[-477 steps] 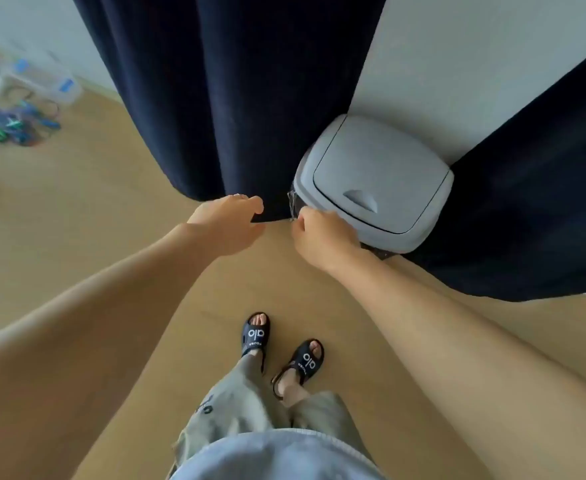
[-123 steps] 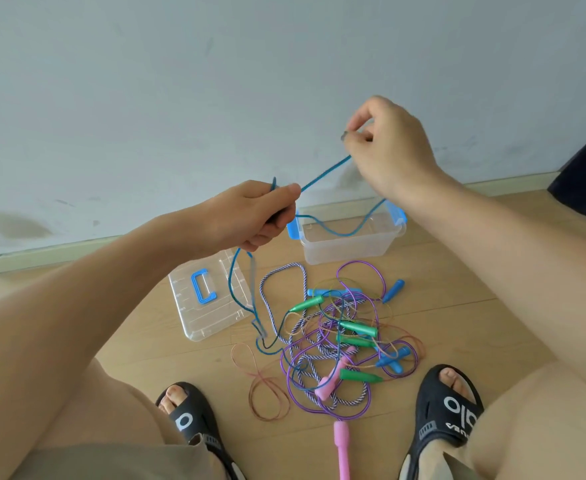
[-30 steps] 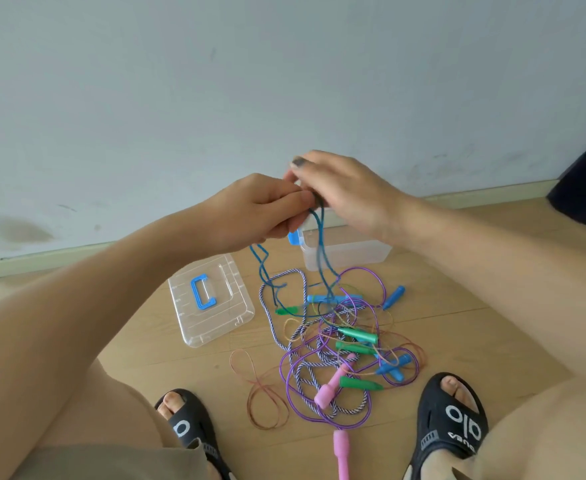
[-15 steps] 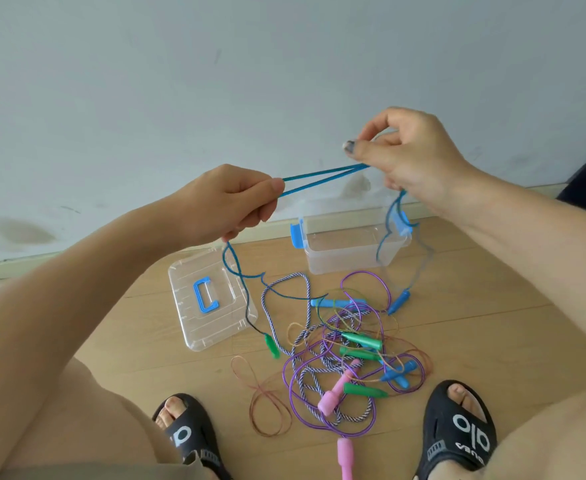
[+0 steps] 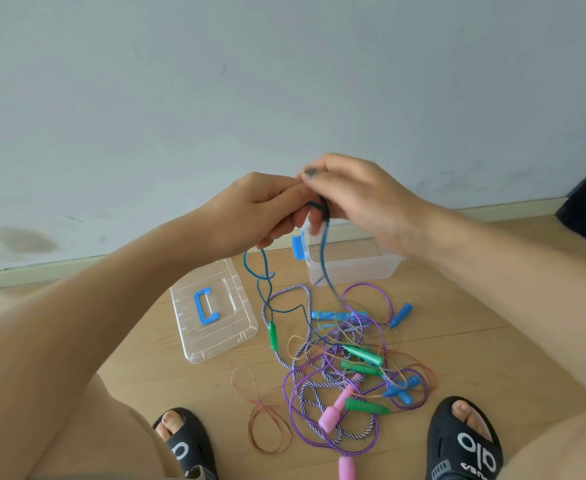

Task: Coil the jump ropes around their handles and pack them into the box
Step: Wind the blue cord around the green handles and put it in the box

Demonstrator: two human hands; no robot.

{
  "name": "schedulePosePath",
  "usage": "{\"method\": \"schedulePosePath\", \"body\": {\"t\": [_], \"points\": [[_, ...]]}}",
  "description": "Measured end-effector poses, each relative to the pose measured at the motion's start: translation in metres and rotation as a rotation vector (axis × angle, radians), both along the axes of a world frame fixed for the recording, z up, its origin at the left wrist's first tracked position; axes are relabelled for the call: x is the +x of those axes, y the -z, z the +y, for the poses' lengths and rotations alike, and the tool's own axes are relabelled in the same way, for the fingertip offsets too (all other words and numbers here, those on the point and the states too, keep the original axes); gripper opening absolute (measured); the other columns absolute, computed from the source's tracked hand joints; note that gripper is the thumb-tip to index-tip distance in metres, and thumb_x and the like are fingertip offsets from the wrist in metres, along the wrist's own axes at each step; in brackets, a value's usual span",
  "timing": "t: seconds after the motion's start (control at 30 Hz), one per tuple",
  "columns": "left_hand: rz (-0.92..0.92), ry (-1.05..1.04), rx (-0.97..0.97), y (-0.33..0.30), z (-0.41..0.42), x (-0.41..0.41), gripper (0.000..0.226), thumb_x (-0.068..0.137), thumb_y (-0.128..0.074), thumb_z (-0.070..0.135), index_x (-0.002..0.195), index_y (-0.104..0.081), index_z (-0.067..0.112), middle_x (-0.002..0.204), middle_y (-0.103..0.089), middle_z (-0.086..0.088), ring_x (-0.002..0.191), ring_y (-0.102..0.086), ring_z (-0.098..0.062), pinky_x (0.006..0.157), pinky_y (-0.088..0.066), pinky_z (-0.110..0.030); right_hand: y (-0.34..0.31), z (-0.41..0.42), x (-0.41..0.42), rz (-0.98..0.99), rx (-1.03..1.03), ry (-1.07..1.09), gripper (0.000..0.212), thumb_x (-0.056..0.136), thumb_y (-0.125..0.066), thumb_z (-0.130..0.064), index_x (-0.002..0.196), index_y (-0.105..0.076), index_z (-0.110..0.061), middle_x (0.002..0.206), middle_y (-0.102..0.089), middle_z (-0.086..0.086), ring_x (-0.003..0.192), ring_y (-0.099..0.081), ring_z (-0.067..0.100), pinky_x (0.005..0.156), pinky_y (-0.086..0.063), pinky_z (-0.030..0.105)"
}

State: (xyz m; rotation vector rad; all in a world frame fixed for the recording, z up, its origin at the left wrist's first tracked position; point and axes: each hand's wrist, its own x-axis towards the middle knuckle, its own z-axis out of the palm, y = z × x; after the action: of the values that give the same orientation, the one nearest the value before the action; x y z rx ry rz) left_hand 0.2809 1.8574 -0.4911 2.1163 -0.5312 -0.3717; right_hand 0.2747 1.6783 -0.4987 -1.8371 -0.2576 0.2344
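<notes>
- Pulling the blue rope (image 5: 323, 261) up while its hanging length runs down into the tangled pile (image 5: 347, 362) on the floor could, I judge, drag the purple and striped ropes with it and tighten the knot.
- You risk the gathered loops slipping loose if either pinch eases, since both hands meet at one small bunch of cord.
- A green handle (image 5: 272, 336) dangles low on the strand below your left hand; it could snag the lid (image 5: 229, 341) lying beside it as it swings.
- Your left hand (image 5: 260, 213) is curled closed, pinching the blue rope between thumb and fingers.
- Your right hand (image 5: 357, 199) is also closed on that rope, fingertips touching the left hand's; whether a handle sits inside the grip is hidden.
- The box (image 5: 357, 268) stands open on the floor behind the pile, by the wall, and looks empty.
</notes>
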Motion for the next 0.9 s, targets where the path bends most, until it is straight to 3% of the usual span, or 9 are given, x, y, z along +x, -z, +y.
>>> {"method": "schedulePosePath", "body": {"t": [0.1,0.3,0.53,0.6,0.7,0.73,0.8,0.87,0.9], "points": [[-0.006,-0.007,0.044,0.001,0.001,0.002,0.045,0.105,-0.042,0.038,0.071,-0.058,0.013,0.055,-0.047,0.001,0.051,-0.044,-0.016,0.054,-0.044,-0.026,0.002,0.000,-0.001,-0.004,0.049,0.045,0.022,0.098,-0.060,-0.022,0.106,-0.061,-0.002,0.064,-0.054,0.007,0.053,-0.044,0.014,0.060,-0.050,0.028],[0.007,-0.041,0.048,0.000,0.014,0.005,0.046,0.105,-0.041,0.036,0.070,-0.057,0.012,0.054,-0.045,-0.001,0.051,-0.044,-0.016,0.056,-0.050,-0.028,-0.003,-0.022,0.007,0.108,0.203,0.005,0.028,0.091,-0.066,-0.006,0.118,-0.059,-0.005,0.061,-0.058,-0.003,0.059,-0.051,0.013,0.062,-0.046,0.023],[-0.016,-0.085,0.103,-0.002,0.026,0.005,0.047,0.105,-0.040,0.037,0.062,-0.048,0.018,0.054,-0.040,0.000,0.051,-0.040,-0.017,0.059,-0.046,-0.029,-0.012,-0.076,0.035,0.083,0.300,0.271,0.022,0.088,-0.066,-0.001,0.109,-0.061,-0.008,0.063,-0.063,-0.007,0.059,-0.056,0.008,0.074,-0.049,0.030],[-0.004,-0.072,0.100,-0.003,0.023,0.003,0.048,0.105,-0.040,0.037,0.061,-0.047,0.020,0.055,-0.039,0.000,0.052,-0.038,-0.019,0.059,-0.044,-0.033,-0.009,-0.085,0.039,0.064,0.150,0.324,0.020,0.089,-0.068,-0.005,0.107,-0.061,-0.009,0.069,-0.066,-0.004,0.064,-0.061,0.010,0.079,-0.050,0.032],[0.008,-0.070,0.061,-0.004,0.017,0.001,0.048,0.105,-0.040,0.037,0.061,-0.045,0.020,0.055,-0.036,0.002,0.054,-0.031,-0.018,0.054,-0.036,-0.030,-0.004,-0.077,0.030,-0.016,-0.371,0.254,0.026,0.093,-0.066,-0.024,0.117,-0.061,-0.017,0.100,-0.071,0.002,0.092,-0.066,0.018,0.082,-0.049,0.030],[0.002,-0.067,0.050,-0.005,0.014,0.000,0.048,0.105,-0.040,0.037,0.061,-0.044,0.020,0.054,-0.035,0.004,0.053,-0.029,-0.017,0.053,-0.034,-0.026,-0.005,-0.066,0.026,-0.037,-0.395,0.215,0.028,0.095,-0.063,-0.030,0.121,-0.061,-0.021,0.112,-0.068,-0.001,0.105,-0.064,0.014,0.085,-0.048,0.027],[-0.030,-0.049,0.052,-0.007,0.008,-0.001,0.047,0.105,-0.040,0.037,0.061,-0.045,0.020,0.053,-0.036,0.006,0.051,-0.029,-0.013,0.051,-0.031,-0.022,-0.012,-0.038,0.015,-0.019,-0.212,0.104,0.027,0.099,-0.054,-0.038,0.122,-0.061,-0.027,0.121,-0.065,-0.010,0.118,-0.058,0.003,0.090,-0.044,0.021],[-0.036,-0.005,0.030,-0.007,0.000,-0.003,0.047,0.106,-0.040,0.035,0.065,-0.048,0.014,0.052,-0.037,0.006,0.051,-0.030,-0.014,0.051,-0.030,-0.023,-0.014,-0.010,0.007,-0.005,-0.069,0.032,0.034,0.095,-0.047,-0.049,0.114,-0.063,-0.026,0.106,-0.072,-0.005,0.107,-0.065,0.007,0.095,-0.043,0.028],[-0.025,0.018,0.014,-0.007,-0.003,-0.004,0.047,0.106,-0.040,0.034,0.067,-0.050,0.011,0.053,-0.037,0.005,0.051,-0.029,-0.014,0.051,-0.029,-0.024,-0.011,-0.001,0.003,-0.048,-0.087,0.028,0.039,0.093,-0.044,-0.052,0.106,-0.063,-0.022,0.092,-0.072,0.000,0.090,-0.068,0.013,0.090,-0.048,0.035]]}}
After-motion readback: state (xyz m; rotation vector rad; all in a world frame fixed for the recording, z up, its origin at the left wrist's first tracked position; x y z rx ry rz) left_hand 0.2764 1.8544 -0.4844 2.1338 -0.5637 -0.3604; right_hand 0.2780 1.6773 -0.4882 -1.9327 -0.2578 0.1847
